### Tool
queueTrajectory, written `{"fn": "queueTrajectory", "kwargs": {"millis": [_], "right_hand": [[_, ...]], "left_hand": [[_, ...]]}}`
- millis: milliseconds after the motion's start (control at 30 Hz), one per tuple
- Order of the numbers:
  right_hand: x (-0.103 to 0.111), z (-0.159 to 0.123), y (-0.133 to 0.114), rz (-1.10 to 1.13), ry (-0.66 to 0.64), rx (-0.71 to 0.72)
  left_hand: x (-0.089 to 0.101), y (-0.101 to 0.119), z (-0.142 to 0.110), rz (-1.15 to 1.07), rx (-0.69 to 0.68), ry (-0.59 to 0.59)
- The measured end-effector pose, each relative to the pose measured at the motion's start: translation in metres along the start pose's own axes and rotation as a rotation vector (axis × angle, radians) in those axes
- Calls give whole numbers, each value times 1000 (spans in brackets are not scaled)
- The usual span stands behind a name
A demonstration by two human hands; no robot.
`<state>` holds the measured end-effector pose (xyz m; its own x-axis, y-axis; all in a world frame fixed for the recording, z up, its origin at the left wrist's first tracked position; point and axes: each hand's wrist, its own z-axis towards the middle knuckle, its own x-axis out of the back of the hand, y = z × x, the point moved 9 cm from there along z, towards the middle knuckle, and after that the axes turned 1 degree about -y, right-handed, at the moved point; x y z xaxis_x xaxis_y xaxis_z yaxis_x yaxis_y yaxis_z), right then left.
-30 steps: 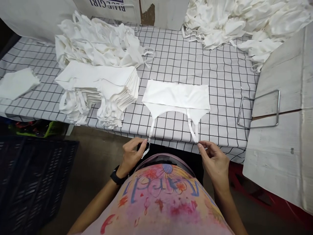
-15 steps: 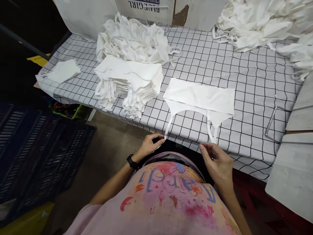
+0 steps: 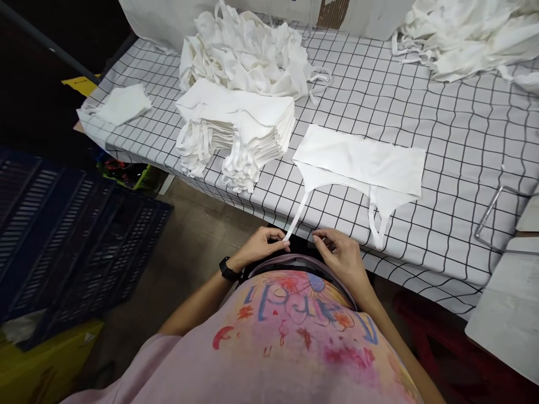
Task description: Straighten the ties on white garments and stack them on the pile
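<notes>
A white strappy crop top [image 3: 357, 160] lies flat on the checked cloth, its band away from me and its straps toward me. My left hand [image 3: 265, 245] pinches the end of the left strap between thumb and fingers at the table's front edge. Close to that strap, on its right, is my right hand [image 3: 339, 258]; its fingers are loosely bent, thumb and forefinger slightly apart, with nothing visible between them. The right strap lies loose on the cloth, touched by neither hand. Left of the top sits a neat stack of folded white tops [image 3: 240, 109], straps hanging forward.
Behind the stack is a loose heap of white garments [image 3: 248, 53]; another heap [image 3: 475, 39] lies at the far right. A single white piece [image 3: 122, 105] rests at the left end. A bent metal rod [image 3: 488, 216] sticks out at right. Blue crates [image 3: 80, 235] stand lower left.
My right hand has moved left, away from the right strap and toward the left one. My left hand still holds the left strap's end. The view has shifted slightly.
</notes>
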<state>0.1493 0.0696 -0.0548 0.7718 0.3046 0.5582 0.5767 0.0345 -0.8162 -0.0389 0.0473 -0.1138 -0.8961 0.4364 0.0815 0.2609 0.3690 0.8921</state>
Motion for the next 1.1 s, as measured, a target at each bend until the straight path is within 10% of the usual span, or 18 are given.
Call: {"fn": "queueTrajectory", "kwargs": {"millis": [367,700,1100], "right_hand": [[-14,5,22,22,-84,-124],[-22,4,28,81,-136,-170],[-19,3,-31,62,2,250]], "left_hand": [[11,-29,-26,-638,206,-166],[20,-35,-54,-747,251,-204],[24,12,-72,-496,141,-119]]}}
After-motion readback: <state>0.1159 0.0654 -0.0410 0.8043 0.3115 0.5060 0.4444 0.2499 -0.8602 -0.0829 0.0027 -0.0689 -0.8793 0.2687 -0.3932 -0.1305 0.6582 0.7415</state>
